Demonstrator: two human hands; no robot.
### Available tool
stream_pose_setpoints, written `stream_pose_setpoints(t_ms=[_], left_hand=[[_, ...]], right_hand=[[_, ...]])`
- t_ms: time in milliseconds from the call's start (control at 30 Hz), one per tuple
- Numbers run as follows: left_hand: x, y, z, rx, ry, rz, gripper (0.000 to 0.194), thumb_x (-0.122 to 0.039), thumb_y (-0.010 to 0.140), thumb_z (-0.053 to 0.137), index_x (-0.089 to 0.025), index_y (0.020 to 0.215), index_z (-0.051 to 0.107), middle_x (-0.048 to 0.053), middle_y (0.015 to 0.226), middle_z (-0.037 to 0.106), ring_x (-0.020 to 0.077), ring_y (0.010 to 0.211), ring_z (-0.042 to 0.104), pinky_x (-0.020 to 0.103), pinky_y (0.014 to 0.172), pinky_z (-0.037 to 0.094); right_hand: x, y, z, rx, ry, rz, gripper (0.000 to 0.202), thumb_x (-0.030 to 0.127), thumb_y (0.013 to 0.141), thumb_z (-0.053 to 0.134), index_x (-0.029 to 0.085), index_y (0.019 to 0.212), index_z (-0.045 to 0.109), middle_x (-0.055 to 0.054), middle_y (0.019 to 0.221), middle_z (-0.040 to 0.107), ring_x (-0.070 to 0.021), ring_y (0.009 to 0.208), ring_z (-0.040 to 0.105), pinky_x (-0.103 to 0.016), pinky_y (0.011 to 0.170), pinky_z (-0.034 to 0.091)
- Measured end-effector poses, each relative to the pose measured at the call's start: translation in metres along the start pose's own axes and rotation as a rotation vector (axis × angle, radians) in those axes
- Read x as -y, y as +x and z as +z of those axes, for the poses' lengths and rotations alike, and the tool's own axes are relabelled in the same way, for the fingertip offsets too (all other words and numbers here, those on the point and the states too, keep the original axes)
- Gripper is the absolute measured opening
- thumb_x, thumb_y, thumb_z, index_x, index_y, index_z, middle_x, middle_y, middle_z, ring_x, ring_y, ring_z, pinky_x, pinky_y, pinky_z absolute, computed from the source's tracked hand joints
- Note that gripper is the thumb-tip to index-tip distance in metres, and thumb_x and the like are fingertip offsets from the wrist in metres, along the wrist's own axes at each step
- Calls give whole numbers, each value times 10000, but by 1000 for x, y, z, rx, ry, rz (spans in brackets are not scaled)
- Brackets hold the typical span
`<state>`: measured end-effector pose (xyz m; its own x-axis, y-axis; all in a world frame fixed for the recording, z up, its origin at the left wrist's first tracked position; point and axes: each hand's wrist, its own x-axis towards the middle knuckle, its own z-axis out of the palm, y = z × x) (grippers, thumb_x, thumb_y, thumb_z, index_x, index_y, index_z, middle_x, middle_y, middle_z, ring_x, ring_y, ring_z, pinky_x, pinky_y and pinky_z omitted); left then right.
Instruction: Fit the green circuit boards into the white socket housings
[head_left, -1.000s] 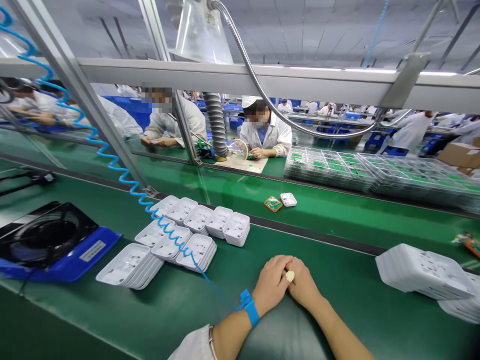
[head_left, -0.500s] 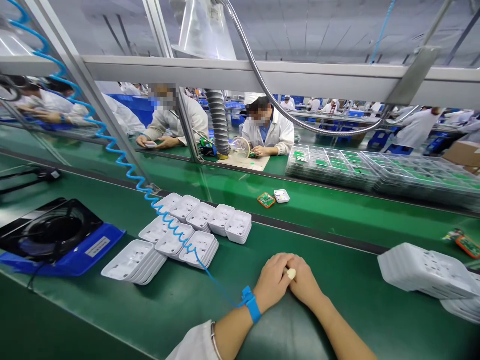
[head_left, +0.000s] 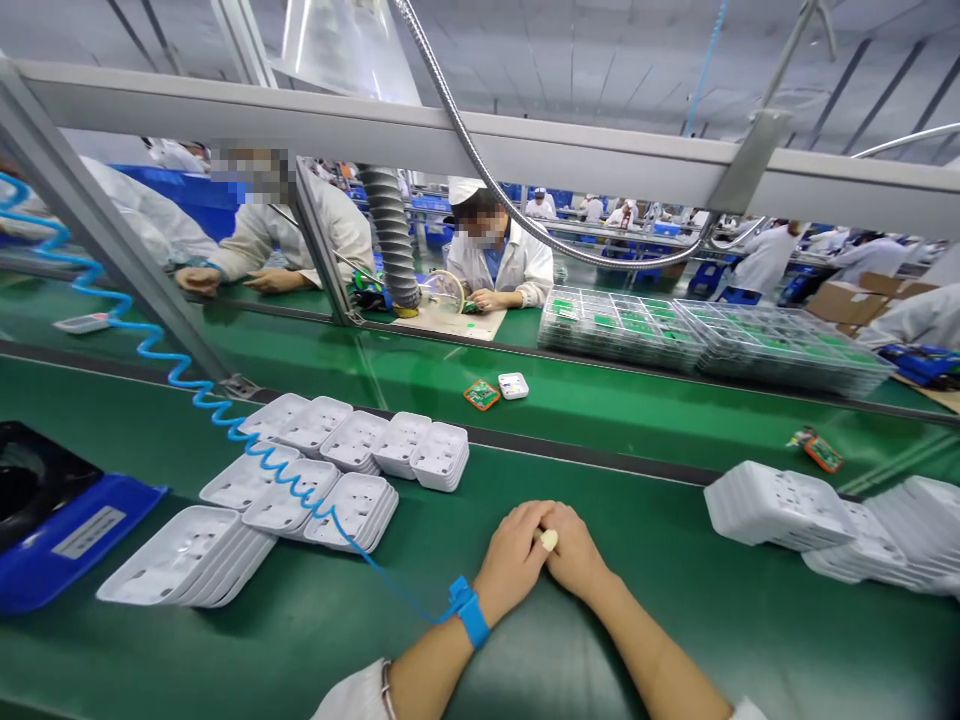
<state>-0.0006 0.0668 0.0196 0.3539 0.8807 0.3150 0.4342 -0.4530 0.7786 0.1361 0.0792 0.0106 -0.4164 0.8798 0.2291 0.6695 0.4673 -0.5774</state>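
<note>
My left hand (head_left: 516,545) and my right hand (head_left: 574,548) are clasped together on the green worktop, fingers folded in. The fingertips are mostly hidden, and no part shows in either hand. A cream finger cot (head_left: 550,540) covers the tip of what looks like my left thumb. Around my left wrist is a blue wrist strap (head_left: 469,612), joined to a coiled blue cord (head_left: 176,372). Stacked white plastic housings (head_left: 351,512) stand to the left of my hands. More white housings (head_left: 780,505) lie in leaning stacks to the right.
On the green conveyor (head_left: 637,408) beyond the worktop lie an orange-edged circuit board (head_left: 481,394), a small white housing (head_left: 514,386) and another board (head_left: 823,452). A black fan in a blue frame (head_left: 82,540) sits at left. Co-workers sit opposite, near clear trays (head_left: 622,330) of green boards.
The view has swung to the right, so most things sit further left, and more right-hand stacks show. My hands stay clasped. A co-worker opposite no longer holds the white piece, which lies on the conveyor.
</note>
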Motion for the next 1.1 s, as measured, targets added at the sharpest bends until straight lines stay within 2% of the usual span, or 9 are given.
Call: stream_pose_setpoints(t_ms=[300, 1100], left_hand=[[1, -1, 1, -6, 21, 0, 336, -260, 874, 431, -210, 1198, 502, 70, 1199, 562, 206, 1100, 506, 389, 956, 411], [-1, -1, 0, -12, 4, -10, 339, -258, 869, 433, -218, 1197, 509, 65, 1199, 565, 203, 1109, 506, 383, 958, 415]], right_hand=[[-1, 0, 1, -26, -2, -38, 169, 128, 807, 423, 177, 853, 578, -43, 890, 621, -168, 813, 511, -291, 734, 337], [-1, 0, 0, 6, -13, -13, 187, 122, 802, 423, 180, 871, 587, -43, 866, 617, -174, 812, 517, -293, 737, 341]])
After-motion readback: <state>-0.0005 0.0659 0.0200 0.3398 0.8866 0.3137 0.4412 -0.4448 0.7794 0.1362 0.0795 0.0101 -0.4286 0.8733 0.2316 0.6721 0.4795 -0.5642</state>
